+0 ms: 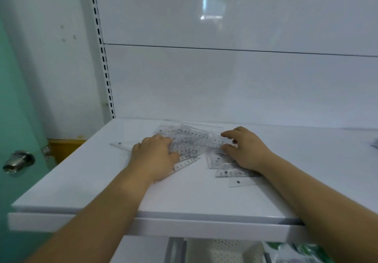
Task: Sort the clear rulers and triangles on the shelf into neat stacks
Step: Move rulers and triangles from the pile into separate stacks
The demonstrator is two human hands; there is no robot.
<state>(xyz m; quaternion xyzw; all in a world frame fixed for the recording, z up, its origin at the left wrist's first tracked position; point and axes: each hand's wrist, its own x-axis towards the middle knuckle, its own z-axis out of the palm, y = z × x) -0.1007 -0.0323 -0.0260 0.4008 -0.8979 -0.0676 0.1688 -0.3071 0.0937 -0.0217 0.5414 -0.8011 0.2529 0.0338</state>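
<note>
1. The pile [184, 150] of clear rulers and triangles lies unsorted mid-shelf [184, 197].
2. The top ruler [202, 135] runs roughly 9 to 3 o'clock; the right hand [245, 150] pinches its 3 o'clock end.
3. The left hand [155, 156] rests relaxed fingers [163, 140] on the pile's 9 o'clock side.

Clear rulers [185, 147] and triangles [122, 145] are lying in a loose, overlapping heap on the white shelf [122, 181], toward its back left. A long ruler [202, 136] is slanting across the top with its printed numbers showing, its right end sitting between finger and thumb of the right hand [248, 150]. Short pieces [238, 182] with dark holes are poking out front right; one triangle tip is pointing left.
</note>
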